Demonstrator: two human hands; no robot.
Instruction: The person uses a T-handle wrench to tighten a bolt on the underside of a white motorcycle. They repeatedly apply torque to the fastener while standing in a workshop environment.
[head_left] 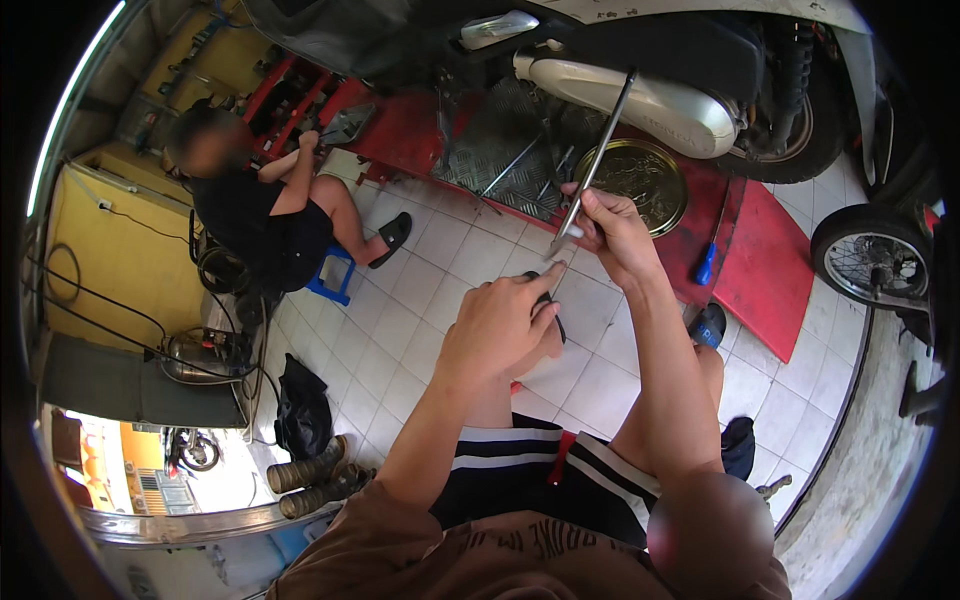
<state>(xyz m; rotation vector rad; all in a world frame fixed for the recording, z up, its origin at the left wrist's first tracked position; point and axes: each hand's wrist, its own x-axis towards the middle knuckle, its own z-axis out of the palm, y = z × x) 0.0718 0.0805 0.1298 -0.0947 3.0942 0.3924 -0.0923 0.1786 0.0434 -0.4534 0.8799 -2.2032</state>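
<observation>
My right hand [612,228] is closed around a long, thin metal rod [608,130], which slants up and away toward the scooter. A short, pale piece [570,232] sticks out near the rod's lower end, partly hidden by my fingers. My left hand [500,325] is just below and to the left, with its index finger stretched out toward that lower end. Whether the fingertip touches the metal I cannot tell. Nothing shows in my left hand, whose thumb is apart from the index finger. Behind it is a black sandal [545,300] on a foot.
A scooter [640,95] stands over a red platform [765,270]. On the platform lie a round metal tray [635,160] and a blue-handled screwdriver [706,265]. At left another person [260,190] sits on a blue stool [331,277], hands on a small grey tray [348,124]. A black bag [303,405] rests on the tiles.
</observation>
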